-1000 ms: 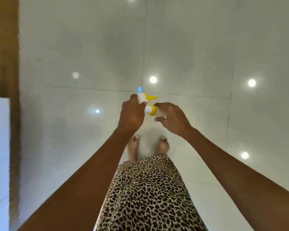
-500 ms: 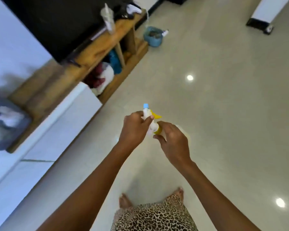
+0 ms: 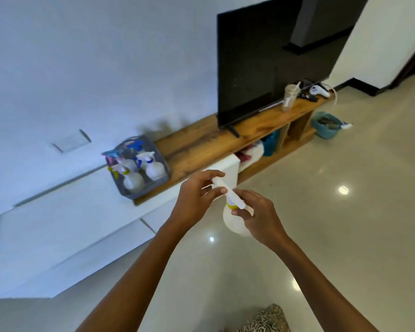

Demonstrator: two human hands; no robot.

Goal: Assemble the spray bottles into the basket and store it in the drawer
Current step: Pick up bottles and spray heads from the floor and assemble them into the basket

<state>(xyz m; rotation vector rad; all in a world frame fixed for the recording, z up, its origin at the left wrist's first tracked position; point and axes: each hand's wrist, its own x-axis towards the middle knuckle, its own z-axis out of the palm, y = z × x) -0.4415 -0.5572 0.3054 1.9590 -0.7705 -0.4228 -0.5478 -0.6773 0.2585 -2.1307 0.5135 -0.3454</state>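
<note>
A grey basket (image 3: 162,172) holding several spray bottles (image 3: 155,167) is being kept on the wooden TV stand (image 3: 201,142). The white spray head (image 3: 228,191) is being pinched by the left hand (image 3: 197,200), fingers closed. The bottle (image 3: 233,220) beneath is being gripped by the right hand (image 3: 259,216).

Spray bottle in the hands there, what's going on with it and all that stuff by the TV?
A person is holding a white spray bottle in both hands over the tiled floor. The left hand grips the spray head while the right hand holds the bottle's body, seemingly fitting the two together. On the wooden TV stand sits a grey basket already holding several spray bottles. No open drawer is visible.
</note>
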